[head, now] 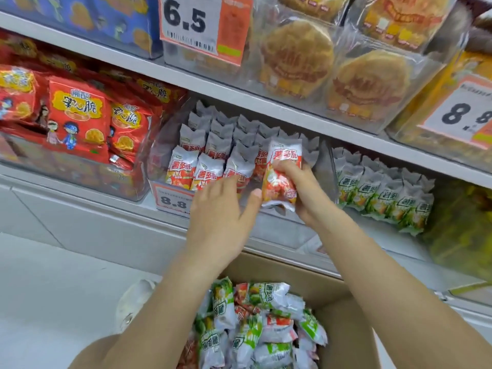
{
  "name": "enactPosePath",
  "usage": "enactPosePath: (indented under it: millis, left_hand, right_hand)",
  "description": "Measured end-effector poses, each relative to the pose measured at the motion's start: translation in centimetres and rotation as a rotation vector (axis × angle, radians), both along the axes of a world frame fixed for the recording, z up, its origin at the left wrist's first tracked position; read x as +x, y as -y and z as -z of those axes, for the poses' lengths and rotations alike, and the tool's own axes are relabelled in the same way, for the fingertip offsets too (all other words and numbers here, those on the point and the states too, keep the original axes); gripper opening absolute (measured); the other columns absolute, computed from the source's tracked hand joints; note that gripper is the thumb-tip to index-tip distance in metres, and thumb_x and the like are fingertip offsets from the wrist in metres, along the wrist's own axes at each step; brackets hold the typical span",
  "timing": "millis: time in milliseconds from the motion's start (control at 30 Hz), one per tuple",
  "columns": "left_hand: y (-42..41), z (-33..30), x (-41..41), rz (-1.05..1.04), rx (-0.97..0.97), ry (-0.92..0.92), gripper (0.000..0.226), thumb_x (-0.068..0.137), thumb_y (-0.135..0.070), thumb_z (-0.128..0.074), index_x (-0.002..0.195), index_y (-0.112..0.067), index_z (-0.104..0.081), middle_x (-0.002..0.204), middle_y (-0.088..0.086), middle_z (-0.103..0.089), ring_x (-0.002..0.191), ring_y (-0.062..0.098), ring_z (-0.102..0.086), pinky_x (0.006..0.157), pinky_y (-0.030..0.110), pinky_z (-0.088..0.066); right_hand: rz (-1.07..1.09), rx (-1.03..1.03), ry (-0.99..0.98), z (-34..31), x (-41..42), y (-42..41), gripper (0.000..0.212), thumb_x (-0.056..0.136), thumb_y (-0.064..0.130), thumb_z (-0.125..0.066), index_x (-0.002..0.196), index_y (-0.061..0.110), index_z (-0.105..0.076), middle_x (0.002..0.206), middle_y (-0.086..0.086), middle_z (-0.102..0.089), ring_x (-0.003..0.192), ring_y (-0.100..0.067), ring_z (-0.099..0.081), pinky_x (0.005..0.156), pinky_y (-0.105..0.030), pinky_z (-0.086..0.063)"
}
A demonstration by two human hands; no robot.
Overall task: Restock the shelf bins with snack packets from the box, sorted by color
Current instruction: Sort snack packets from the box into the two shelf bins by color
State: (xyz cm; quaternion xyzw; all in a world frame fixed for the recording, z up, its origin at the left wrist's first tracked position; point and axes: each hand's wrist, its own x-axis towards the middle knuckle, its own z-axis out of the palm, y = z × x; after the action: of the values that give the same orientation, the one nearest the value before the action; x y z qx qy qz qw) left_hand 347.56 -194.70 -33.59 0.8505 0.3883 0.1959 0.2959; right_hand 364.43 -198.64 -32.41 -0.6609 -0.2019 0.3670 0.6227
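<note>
right hand point(300, 193) gripped a red-and-white snack packet point(282, 171), fingers curled round its lower half, thumb across the front, holding it upright at the front right corner of the clear bin of red packets point(170, 145). left hand point(223, 209) reached in beside it, fingers straight and spread, fingertips touching the front row of red packets point(207, 171) standing in that bin, thumb stretched toward the held packet and just short of it. below the left hand, partly hidden by it, hung a white price tag reading 8.8 point(173, 199) on the bin's front. to the right, behind a clear divider, stood rows of green packets point(383, 198) in their own bin on the same shelf point(266, 102). to the left, large red snack bags point(80, 115) packed another bin. on the shelf above sat clear-wrapped round pastries point(298, 51) and a 6.5 price tag point(191, 25). beneath both forearms, an open cardboard box point(346, 328) held a loose jumble of green and red packets point(255, 326).
</note>
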Motion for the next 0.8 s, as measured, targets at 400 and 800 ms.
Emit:
enactPosePath:
  millis: [400,800]
  left_hand:
    - [0.1,1.0,-0.2,0.033,0.081,-0.294,0.061,0.096,-0.053,-0.031,0.145,-0.017,-0.031,0.155,0.004,-0.027,0.146,0.024,-0.009,0.116,0.042,-0.013]
    - [0.5,0.9,0.1,0.040,0.088,-0.331,0.062,0.096,-0.051,-0.036,0.148,-0.017,-0.027,0.157,0.005,-0.021,0.147,0.026,-0.003,0.116,0.042,-0.017]
  right_hand:
    - [-0.084,-0.203,0.215,4.3,1.5,-4.1,0.049,0.060,0.021,-0.079,0.107,0.014,-0.065,0.095,-0.002,-0.072,0.091,-0.018,-0.068,0.084,-0.034,-0.052]
    - [-0.142,-0.230,0.365,5.2,2.3,-2.6,0.037,0.079,0.012,-0.077,0.112,0.018,-0.061,0.111,-0.004,-0.068,0.100,-0.016,-0.065,0.084,-0.027,-0.052]
